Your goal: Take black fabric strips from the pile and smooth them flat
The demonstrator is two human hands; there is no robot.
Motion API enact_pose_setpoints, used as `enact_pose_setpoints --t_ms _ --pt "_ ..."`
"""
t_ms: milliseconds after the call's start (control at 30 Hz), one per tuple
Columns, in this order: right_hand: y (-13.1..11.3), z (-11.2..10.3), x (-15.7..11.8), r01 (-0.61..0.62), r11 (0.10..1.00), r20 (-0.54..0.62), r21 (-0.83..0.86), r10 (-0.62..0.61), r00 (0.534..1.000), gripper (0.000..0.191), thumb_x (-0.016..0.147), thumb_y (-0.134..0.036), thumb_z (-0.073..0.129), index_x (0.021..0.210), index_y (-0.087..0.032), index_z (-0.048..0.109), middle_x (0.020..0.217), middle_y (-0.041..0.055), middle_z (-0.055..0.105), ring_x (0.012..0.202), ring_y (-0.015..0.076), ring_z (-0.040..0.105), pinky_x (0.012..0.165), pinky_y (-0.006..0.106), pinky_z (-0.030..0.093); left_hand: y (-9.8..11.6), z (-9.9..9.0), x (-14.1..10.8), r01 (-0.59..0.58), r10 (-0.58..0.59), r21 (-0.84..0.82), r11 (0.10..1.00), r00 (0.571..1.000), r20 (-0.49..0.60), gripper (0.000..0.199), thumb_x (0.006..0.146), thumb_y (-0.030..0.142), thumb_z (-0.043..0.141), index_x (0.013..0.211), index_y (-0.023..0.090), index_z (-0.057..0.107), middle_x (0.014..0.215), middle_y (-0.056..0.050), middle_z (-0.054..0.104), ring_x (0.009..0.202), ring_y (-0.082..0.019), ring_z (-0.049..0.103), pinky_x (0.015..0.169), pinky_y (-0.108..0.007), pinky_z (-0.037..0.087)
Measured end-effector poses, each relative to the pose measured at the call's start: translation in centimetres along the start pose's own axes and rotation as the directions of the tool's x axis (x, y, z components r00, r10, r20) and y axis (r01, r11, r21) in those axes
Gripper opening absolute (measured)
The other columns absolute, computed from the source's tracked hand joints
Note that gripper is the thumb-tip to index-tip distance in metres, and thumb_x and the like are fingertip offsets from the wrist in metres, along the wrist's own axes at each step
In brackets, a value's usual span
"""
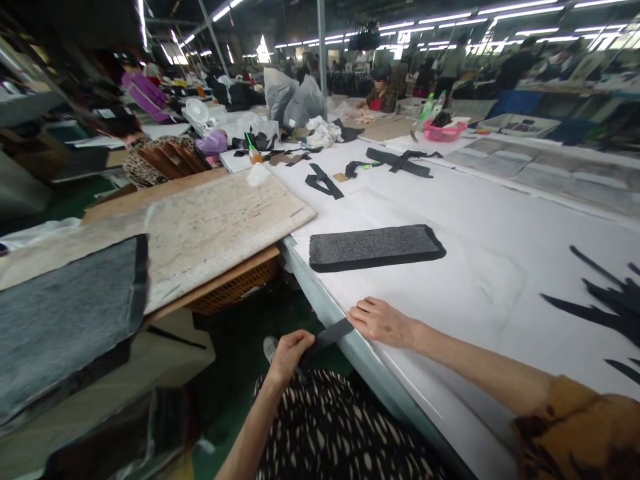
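A dark fabric strip (333,333) stretches between my two hands across the edge of the white table (480,220). My left hand (293,350) pinches one end of it, off the table over the gap. At the table's edge my right hand (377,321) has its fingers closed over the other end. Just beyond my hands a grey rectangular fabric piece (373,245) with black borders lies flat. Several loose black strips (607,307) are piled at the right.
A stained board (215,227) stands to the left, with a large grey fabric piece (75,320) on it. Black scraps (405,162), a green-capped bottle (254,152) and a pink basket (444,130) lie farther back. People sit at the left.
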State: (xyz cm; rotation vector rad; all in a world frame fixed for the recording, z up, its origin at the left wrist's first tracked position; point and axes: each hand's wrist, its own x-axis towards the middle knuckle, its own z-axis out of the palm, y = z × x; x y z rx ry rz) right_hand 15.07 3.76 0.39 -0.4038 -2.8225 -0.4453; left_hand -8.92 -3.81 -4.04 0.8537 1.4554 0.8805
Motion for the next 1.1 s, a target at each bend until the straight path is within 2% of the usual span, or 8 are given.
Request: enact_pose_setpoints --t_ms 267,367,500,567,700,767,933,1100 --pt "1.6 -0.8 -3.4 -0.047 0.996 0.077 -0.076 0.053 0.996 0.028 0.089 -0.001 0.036 0.102 -0.010 0.059 0.089 0.0072 0.060 0.077 0.0173 0.049 0.067 0.031 0.039 2.0 -0.7 -1.8 -0.013 0.013 0.078 0.997 1.000 0.005 0.028 0.065 0.042 0.064 0.056 0.016 0.061 0.050 0.004 0.050 0.049 -0.008 0.040 0.050 -0.020 0.030" --pt "1.7 -1.0 -4.0 -0.163 0.986 0.119 -0.036 0.166 0.979 0.027 0.088 -0.003 0.038 0.101 -0.012 0.060 0.087 0.0068 0.060 0.076 0.0180 0.050 0.066 0.031 0.040 1.9 -1.0 -2.2 -0.051 0.055 0.109 0.993 0.998 -0.034 0.030 0.066 0.044 0.063 0.055 0.016 0.059 0.051 0.004 0.048 0.051 -0.009 0.040 0.051 -0.021 0.030" --pt "1.2 -1.9 -2.8 -0.523 0.832 0.058 0.184 0.522 0.851 0.030 0.087 -0.002 0.036 0.096 -0.016 0.061 0.094 0.0062 0.060 0.082 0.0169 0.053 0.072 0.029 0.044 2.4 -0.6 -3.0 -0.110 0.120 0.184 0.977 0.992 -0.045 0.032 0.068 0.046 0.061 0.055 0.016 0.060 0.053 0.003 0.046 0.054 -0.011 0.039 0.053 -0.022 0.030" --pt "0.4 -2.6 -1.1 -0.570 0.740 0.035 0.356 0.599 0.800 0.030 0.088 -0.004 0.036 0.102 -0.018 0.059 0.101 0.0053 0.060 0.090 0.0156 0.054 0.079 0.027 0.043 3.1 0.1 -3.3 -0.152 0.162 0.230 0.961 0.986 -0.025 0.032 0.070 0.045 0.060 0.055 0.017 0.060 0.052 0.003 0.045 0.055 -0.011 0.039 0.053 -0.022 0.030" --pt "-1.6 -3.6 2.9 -0.423 0.728 0.199 0.539 0.378 0.904 0.015 0.092 -0.021 0.046 0.092 -0.019 0.061 0.093 0.0022 0.062 0.088 0.0143 0.056 0.079 0.025 0.042 4.8 1.9 -3.7 -0.237 0.239 0.302 0.923 0.970 0.031 0.030 0.074 0.043 0.058 0.060 0.017 0.062 0.056 0.002 0.049 0.058 -0.012 0.040 0.055 -0.022 0.032" --pt "-2.3 -3.3 4.0 -0.415 0.720 0.313 0.557 0.280 0.907 0.018 0.092 -0.027 0.049 0.082 -0.019 0.061 0.082 0.0002 0.062 0.079 0.0128 0.057 0.070 0.023 0.041 5.5 2.6 -3.9 -0.259 0.255 0.317 0.913 0.965 0.053 0.030 0.074 0.044 0.058 0.063 0.017 0.064 0.059 0.001 0.051 0.060 -0.013 0.041 0.056 -0.022 0.034" --pt "-1.4 -2.4 2.3 -0.467 0.621 0.350 0.629 0.311 0.884 0.022 0.092 -0.030 0.050 0.077 -0.020 0.063 0.073 -0.0040 0.063 0.070 0.0095 0.056 0.066 0.019 0.037 5.7 2.9 -3.8 -0.259 0.255 0.342 0.903 0.965 0.058 0.038 0.073 0.053 0.057 0.059 0.018 0.062 0.055 0.002 0.048 0.056 -0.013 0.040 0.053 -0.022 0.035" --pt "2.8 -3.4 -4.2 -0.663 0.474 0.410 0.580 0.534 0.740 0.027 0.089 -0.024 0.050 0.065 -0.018 0.060 0.057 -0.0049 0.056 0.056 0.0092 0.051 0.063 0.020 0.038 4.9 2.2 -2.9 -0.267 0.275 0.356 0.896 0.961 0.027 0.046 0.067 0.064 0.059 0.051 0.021 0.058 0.051 0.002 0.050 0.054 -0.015 0.048 0.051 -0.025 0.040"
